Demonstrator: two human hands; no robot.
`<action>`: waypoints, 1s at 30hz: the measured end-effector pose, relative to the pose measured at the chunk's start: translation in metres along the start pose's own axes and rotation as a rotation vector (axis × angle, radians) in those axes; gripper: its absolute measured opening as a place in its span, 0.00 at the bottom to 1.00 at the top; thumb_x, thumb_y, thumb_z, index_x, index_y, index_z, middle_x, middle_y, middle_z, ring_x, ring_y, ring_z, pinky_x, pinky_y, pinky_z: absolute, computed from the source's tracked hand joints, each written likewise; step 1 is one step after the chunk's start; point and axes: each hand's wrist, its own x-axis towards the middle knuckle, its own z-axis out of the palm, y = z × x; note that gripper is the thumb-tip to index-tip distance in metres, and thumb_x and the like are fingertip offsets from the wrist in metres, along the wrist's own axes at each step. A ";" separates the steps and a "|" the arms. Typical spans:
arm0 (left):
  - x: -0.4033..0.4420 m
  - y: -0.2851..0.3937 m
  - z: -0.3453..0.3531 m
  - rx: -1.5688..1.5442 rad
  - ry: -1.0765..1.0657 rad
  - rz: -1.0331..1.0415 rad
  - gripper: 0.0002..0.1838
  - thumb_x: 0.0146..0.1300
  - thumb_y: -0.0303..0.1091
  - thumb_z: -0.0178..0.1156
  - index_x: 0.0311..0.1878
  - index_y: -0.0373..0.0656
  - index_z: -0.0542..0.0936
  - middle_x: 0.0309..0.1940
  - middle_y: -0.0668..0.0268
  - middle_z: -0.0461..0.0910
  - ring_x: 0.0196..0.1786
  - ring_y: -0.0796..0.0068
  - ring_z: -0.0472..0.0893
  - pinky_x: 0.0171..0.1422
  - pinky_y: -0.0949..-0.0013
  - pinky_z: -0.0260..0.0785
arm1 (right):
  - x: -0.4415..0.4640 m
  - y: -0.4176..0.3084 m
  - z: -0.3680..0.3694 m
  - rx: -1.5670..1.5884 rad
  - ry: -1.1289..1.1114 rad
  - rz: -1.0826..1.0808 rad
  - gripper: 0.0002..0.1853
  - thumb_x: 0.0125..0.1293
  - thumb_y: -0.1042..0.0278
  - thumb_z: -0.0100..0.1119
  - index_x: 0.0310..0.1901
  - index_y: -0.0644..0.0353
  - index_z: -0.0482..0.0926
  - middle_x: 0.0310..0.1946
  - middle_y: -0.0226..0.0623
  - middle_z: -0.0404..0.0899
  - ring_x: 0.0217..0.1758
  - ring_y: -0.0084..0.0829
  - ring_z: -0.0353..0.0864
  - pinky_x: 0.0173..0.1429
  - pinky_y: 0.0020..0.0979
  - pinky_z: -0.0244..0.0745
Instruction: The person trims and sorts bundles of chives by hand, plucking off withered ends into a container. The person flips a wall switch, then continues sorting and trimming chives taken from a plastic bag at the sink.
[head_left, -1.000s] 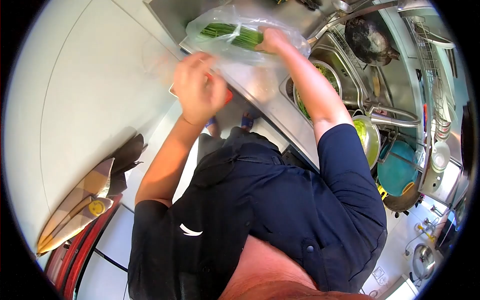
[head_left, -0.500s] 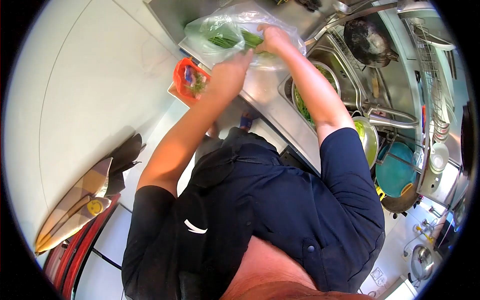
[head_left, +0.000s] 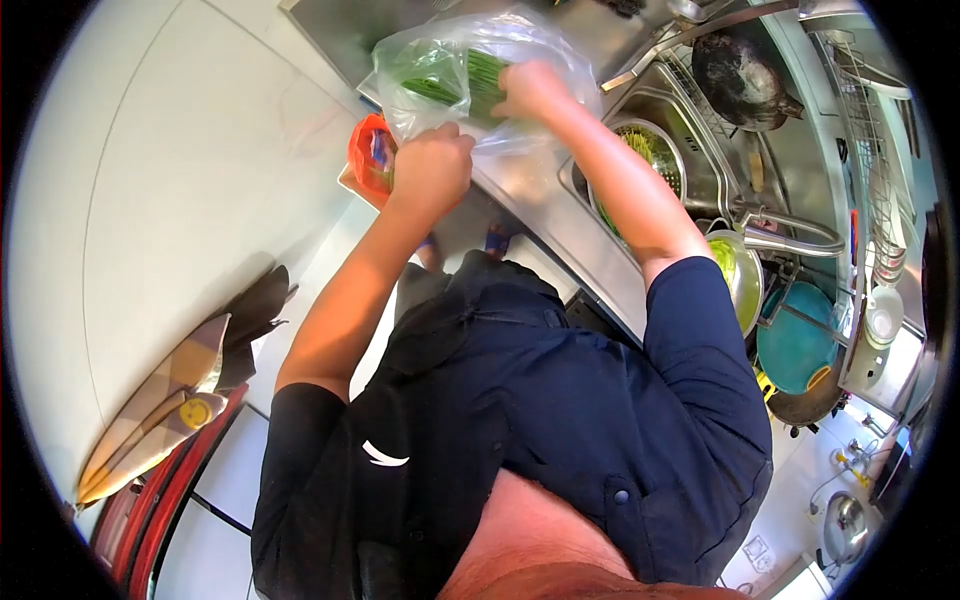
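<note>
A clear plastic bag lies spread on the steel counter, with a bundle of long thin green stalks that look like chives in it. My left hand is closed at the bag's near left edge, and the plastic runs up to its fingers. At the right side of the bundle, my right hand reaches into the bag with its fingers curled on the stalks. Its fingertips are partly hidden by the plastic and the greens.
Below the counter's left edge hangs a red bag in a small bin. To the right, a sink holds a colander with cut greens. Beside the faucet is a bowl with pale green pieces. A wok stands behind.
My left hand has moved back toward my body and left, closing at the bag's edge. The right hand has shifted slightly left over the stalks. More of the bundle shows through the plastic.
</note>
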 end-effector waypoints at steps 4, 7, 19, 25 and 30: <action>-0.008 -0.001 0.001 -0.044 0.032 0.026 0.07 0.56 0.29 0.65 0.37 0.46 0.88 0.31 0.64 0.81 0.36 0.58 0.85 0.40 0.57 0.79 | -0.017 -0.010 0.015 0.016 0.105 -0.001 0.29 0.47 0.52 0.81 0.50 0.56 0.84 0.52 0.47 0.85 0.54 0.48 0.85 0.58 0.44 0.81; -0.011 -0.003 0.001 -0.033 0.020 0.019 0.07 0.56 0.29 0.65 0.38 0.46 0.88 0.31 0.64 0.81 0.36 0.58 0.85 0.40 0.58 0.79 | -0.018 -0.008 0.032 0.024 0.162 -0.003 0.31 0.47 0.54 0.81 0.51 0.60 0.81 0.50 0.48 0.84 0.54 0.49 0.85 0.59 0.44 0.81; -0.011 -0.004 -0.001 -0.042 0.154 0.023 0.03 0.52 0.29 0.64 0.29 0.47 0.86 0.27 0.64 0.78 0.32 0.60 0.84 0.35 0.58 0.78 | -0.021 -0.005 0.034 0.079 0.249 0.062 0.26 0.53 0.64 0.73 0.53 0.61 0.79 0.51 0.48 0.83 0.55 0.49 0.84 0.59 0.45 0.81; -0.011 -0.006 -0.004 -0.026 0.028 0.010 0.07 0.58 0.30 0.65 0.39 0.47 0.88 0.33 0.65 0.82 0.39 0.60 0.85 0.41 0.58 0.79 | -0.015 -0.002 0.039 0.003 0.266 0.019 0.22 0.54 0.64 0.70 0.51 0.62 0.81 0.48 0.50 0.84 0.52 0.50 0.86 0.57 0.45 0.82; -0.012 -0.008 -0.005 -0.039 0.031 -0.001 0.06 0.58 0.30 0.64 0.38 0.46 0.88 0.33 0.65 0.82 0.39 0.59 0.85 0.41 0.57 0.79 | -0.013 0.001 0.028 0.027 0.236 0.085 0.17 0.59 0.60 0.66 0.46 0.60 0.86 0.45 0.49 0.88 0.52 0.47 0.87 0.56 0.45 0.83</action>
